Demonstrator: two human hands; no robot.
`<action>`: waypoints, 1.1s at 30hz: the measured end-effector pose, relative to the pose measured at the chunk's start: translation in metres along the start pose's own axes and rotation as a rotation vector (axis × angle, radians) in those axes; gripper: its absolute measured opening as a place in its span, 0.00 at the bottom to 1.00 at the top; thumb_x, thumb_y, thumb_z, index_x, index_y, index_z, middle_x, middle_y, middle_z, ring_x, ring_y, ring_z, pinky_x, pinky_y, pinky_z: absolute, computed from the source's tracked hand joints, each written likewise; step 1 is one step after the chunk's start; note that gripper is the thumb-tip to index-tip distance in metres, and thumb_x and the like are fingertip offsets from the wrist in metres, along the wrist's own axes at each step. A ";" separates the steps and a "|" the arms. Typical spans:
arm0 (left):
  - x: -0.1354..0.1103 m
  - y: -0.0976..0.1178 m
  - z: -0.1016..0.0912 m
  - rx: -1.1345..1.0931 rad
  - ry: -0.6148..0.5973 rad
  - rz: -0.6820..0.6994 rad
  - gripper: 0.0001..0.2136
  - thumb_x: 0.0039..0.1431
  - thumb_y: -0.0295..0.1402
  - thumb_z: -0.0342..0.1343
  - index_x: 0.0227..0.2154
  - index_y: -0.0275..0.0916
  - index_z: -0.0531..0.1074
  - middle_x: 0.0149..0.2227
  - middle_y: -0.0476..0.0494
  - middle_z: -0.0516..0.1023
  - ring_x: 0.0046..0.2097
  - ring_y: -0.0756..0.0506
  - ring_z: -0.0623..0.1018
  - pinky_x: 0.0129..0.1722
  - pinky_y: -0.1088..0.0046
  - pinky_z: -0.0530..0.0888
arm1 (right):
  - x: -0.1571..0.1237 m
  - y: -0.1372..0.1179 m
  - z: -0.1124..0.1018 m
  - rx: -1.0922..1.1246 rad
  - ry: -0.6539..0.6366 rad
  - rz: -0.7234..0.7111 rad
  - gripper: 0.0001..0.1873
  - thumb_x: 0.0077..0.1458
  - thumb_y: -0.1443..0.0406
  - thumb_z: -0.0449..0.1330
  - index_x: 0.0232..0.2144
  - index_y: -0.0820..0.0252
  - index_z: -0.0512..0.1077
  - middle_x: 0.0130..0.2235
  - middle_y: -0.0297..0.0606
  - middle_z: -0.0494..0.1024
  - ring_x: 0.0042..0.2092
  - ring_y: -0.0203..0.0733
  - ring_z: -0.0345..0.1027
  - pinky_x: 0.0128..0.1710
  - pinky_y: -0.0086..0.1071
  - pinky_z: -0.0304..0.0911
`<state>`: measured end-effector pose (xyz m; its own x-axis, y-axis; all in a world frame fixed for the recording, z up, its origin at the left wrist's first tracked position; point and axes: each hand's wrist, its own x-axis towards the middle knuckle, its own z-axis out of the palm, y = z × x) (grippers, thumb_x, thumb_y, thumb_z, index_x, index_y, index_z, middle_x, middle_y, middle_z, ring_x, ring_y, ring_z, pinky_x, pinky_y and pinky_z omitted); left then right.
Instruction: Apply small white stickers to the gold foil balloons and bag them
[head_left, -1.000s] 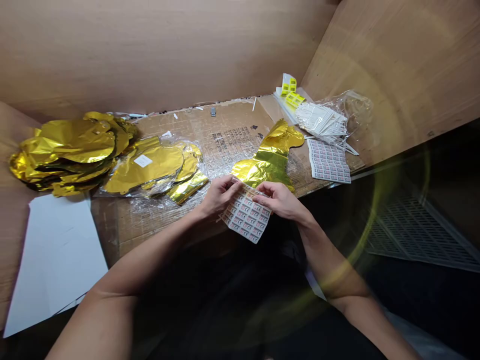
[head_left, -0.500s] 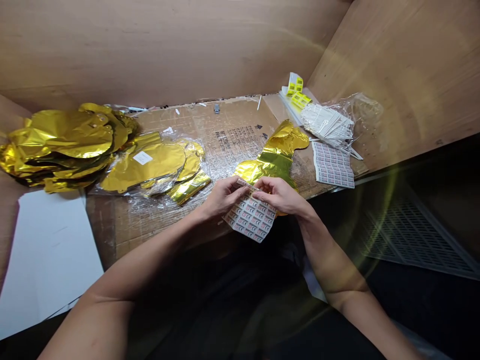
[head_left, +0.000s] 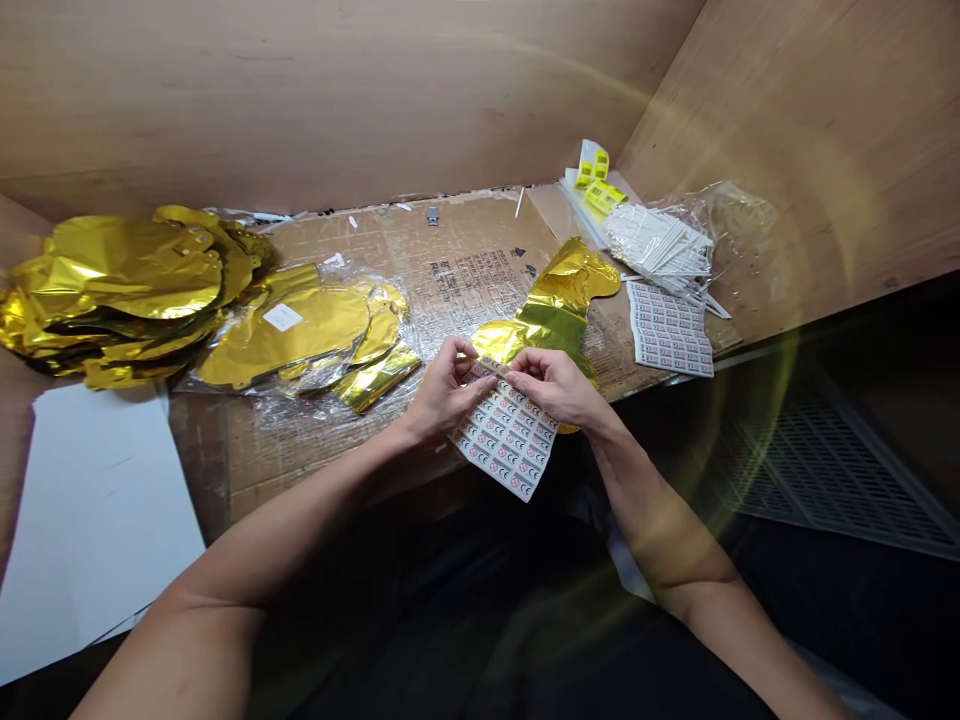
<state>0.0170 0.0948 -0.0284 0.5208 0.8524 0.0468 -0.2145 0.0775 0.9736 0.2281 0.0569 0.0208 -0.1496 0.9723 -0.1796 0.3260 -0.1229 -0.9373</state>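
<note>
1. Gold foil is lying on the bench just beyond both hands, close behind the right hand's knuckles.
2. Below the hands, the sticker sheet is hanging lower than a second ago, showing more rows, off the bench edge and over the lap.
3. The left hand is pinching the sheet's top corner between thumb and forefinger. The right hand, fingers curled, is gripping the top edge beside it, likely working one sticker loose.
4. Right of the right hand are lying a spare sheet and bagged white sticks. Left of the left hand are bagged foil and a loose foil pile.
5. Nothing is sitting between the hands and the foil.
</note>
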 end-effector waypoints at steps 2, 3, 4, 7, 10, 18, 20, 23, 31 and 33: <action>0.001 0.000 0.000 0.028 0.014 0.021 0.21 0.61 0.41 0.71 0.44 0.43 0.63 0.36 0.50 0.79 0.34 0.49 0.79 0.33 0.76 0.74 | 0.000 0.001 0.001 -0.010 0.023 -0.005 0.17 0.59 0.52 0.66 0.30 0.59 0.72 0.28 0.32 0.69 0.29 0.35 0.59 0.26 0.30 0.54; 0.001 0.000 -0.001 0.052 0.031 0.040 0.20 0.61 0.41 0.71 0.44 0.42 0.65 0.37 0.49 0.80 0.35 0.49 0.79 0.35 0.75 0.75 | -0.001 0.001 0.001 -0.008 0.041 -0.008 0.17 0.59 0.52 0.66 0.30 0.59 0.71 0.28 0.32 0.69 0.29 0.35 0.59 0.26 0.30 0.55; 0.002 0.000 -0.003 0.084 0.045 0.062 0.19 0.60 0.41 0.71 0.43 0.41 0.67 0.38 0.48 0.80 0.37 0.48 0.80 0.38 0.74 0.76 | -0.001 0.002 0.001 -0.002 0.060 -0.012 0.17 0.59 0.52 0.67 0.30 0.59 0.71 0.29 0.32 0.70 0.29 0.35 0.59 0.27 0.30 0.55; 0.005 0.001 -0.008 0.206 0.028 0.091 0.15 0.59 0.41 0.72 0.40 0.39 0.74 0.40 0.45 0.82 0.41 0.46 0.81 0.43 0.70 0.77 | -0.002 0.005 0.002 0.009 0.085 -0.027 0.16 0.59 0.53 0.67 0.31 0.59 0.73 0.30 0.33 0.71 0.30 0.35 0.61 0.28 0.30 0.57; 0.007 0.005 -0.011 0.262 -0.059 0.071 0.15 0.59 0.43 0.71 0.42 0.38 0.79 0.42 0.43 0.84 0.43 0.43 0.82 0.47 0.67 0.78 | -0.003 0.008 0.002 -0.014 0.072 -0.040 0.15 0.59 0.53 0.67 0.32 0.59 0.73 0.30 0.33 0.72 0.30 0.35 0.62 0.28 0.30 0.58; 0.006 0.008 -0.006 0.212 -0.096 0.037 0.17 0.57 0.41 0.72 0.44 0.36 0.79 0.39 0.44 0.83 0.40 0.45 0.81 0.42 0.70 0.78 | -0.005 0.009 0.007 -0.064 0.108 -0.090 0.15 0.60 0.54 0.67 0.32 0.58 0.71 0.30 0.32 0.73 0.30 0.36 0.63 0.30 0.31 0.60; 0.005 0.007 -0.005 0.212 -0.069 0.059 0.16 0.58 0.39 0.72 0.44 0.36 0.79 0.40 0.44 0.83 0.40 0.46 0.80 0.44 0.70 0.77 | -0.004 0.009 0.008 -0.123 0.169 -0.136 0.13 0.61 0.56 0.67 0.36 0.58 0.72 0.33 0.34 0.75 0.33 0.38 0.67 0.33 0.32 0.64; 0.004 0.007 -0.003 0.280 -0.049 0.099 0.14 0.59 0.38 0.70 0.43 0.37 0.78 0.40 0.46 0.83 0.40 0.47 0.79 0.44 0.70 0.76 | -0.002 0.009 0.011 -0.237 0.247 -0.254 0.10 0.64 0.59 0.66 0.44 0.57 0.76 0.39 0.38 0.80 0.38 0.42 0.73 0.39 0.36 0.68; 0.005 0.003 -0.003 0.405 -0.031 0.100 0.14 0.59 0.38 0.67 0.44 0.37 0.78 0.41 0.44 0.84 0.42 0.44 0.81 0.45 0.68 0.78 | -0.006 0.005 0.030 -0.646 0.448 -0.522 0.09 0.68 0.63 0.60 0.33 0.56 0.76 0.39 0.43 0.79 0.45 0.49 0.71 0.50 0.45 0.65; 0.007 0.007 -0.010 0.436 -0.132 0.034 0.14 0.59 0.39 0.67 0.43 0.37 0.79 0.40 0.44 0.84 0.41 0.43 0.82 0.43 0.68 0.78 | -0.012 0.005 0.015 -0.535 0.474 -0.462 0.09 0.68 0.62 0.60 0.34 0.57 0.75 0.38 0.42 0.79 0.42 0.46 0.71 0.46 0.42 0.66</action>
<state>0.0111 0.1067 -0.0236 0.6263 0.7754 0.0811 0.1197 -0.1984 0.9728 0.2175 0.0414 0.0135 -0.0087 0.8968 0.4423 0.7433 0.3017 -0.5971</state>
